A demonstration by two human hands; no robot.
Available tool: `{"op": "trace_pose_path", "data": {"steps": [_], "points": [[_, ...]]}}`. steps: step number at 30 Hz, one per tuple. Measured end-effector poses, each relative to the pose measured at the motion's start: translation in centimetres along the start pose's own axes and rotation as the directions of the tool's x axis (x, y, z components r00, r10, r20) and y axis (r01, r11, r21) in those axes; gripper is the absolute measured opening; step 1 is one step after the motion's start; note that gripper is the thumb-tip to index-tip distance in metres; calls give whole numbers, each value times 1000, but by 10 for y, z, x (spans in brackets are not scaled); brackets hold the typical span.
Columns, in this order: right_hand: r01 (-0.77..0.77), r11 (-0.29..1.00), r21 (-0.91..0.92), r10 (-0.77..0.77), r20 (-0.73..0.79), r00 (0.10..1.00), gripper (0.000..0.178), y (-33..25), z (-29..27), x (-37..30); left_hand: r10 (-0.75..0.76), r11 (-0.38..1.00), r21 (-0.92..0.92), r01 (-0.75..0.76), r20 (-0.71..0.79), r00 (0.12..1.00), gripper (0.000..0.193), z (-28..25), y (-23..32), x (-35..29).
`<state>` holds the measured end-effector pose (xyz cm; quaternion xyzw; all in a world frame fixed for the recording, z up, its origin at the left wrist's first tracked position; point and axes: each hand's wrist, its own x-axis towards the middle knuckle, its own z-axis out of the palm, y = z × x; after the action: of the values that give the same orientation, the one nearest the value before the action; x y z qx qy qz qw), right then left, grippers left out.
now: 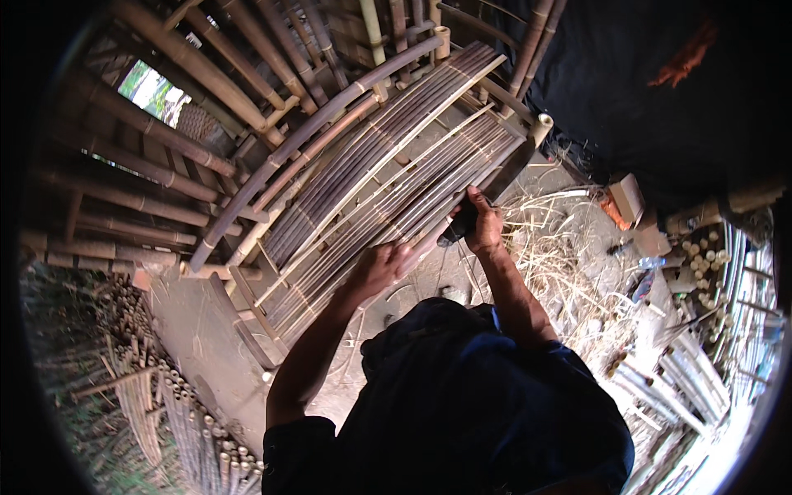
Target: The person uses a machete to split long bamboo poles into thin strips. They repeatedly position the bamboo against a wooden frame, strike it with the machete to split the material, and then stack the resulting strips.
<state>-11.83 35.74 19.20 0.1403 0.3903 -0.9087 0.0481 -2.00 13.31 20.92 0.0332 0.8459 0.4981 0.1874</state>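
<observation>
A long bamboo bench (338, 219) with a curved back rail stands across in front of me, its seat made of dark, narrow slats with gaps between some of them. At the near edge of the seat my left hand (384, 264) is closed around a bamboo strip (422, 245), which is slightly blurred. My right hand (487, 221) is farther right along that edge, thumb up, gripping a dark tool (464, 221). A broad dark shape beyond the thumb runs toward the bench's right end; whether it belongs to the tool I cannot tell.
Pale bamboo shavings (553, 239) litter the floor on the right. Cut bamboo poles (672, 379) lie beyond them, near a cardboard box (627, 198). More bamboo pieces (198, 429) are stacked at lower left. Thick bamboo poles (198, 62) stand behind the bench; a black sheet (635, 107) hangs at upper right.
</observation>
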Motion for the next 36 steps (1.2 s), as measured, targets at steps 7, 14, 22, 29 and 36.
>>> {"op": "trace_pose_path", "data": {"steps": [7,14,22,29,36], "points": [[110,992,-68,-108,20,994,21,-14,-37,44,-78,972,211,101,-114,990,50,-39,-111,-62],[94,996,-6,-94,-15,995,23,-11,-49,64,69,907,410,98,-375,924,39,-49,-92,-63],[144,182,-973,-187,109,976,74,-36,-77,78,257,896,429,-112,-296,920,25,-45,-65,-49],[588,-435,-682,-92,684,724,44,10,-26,-4,312,835,548,-53,-392,865,30,-20,-49,-38],[415,-399,-818,-180,514,839,43,-1,-47,41,126,813,574,99,-339,932,30,-19,-32,-56]]}}
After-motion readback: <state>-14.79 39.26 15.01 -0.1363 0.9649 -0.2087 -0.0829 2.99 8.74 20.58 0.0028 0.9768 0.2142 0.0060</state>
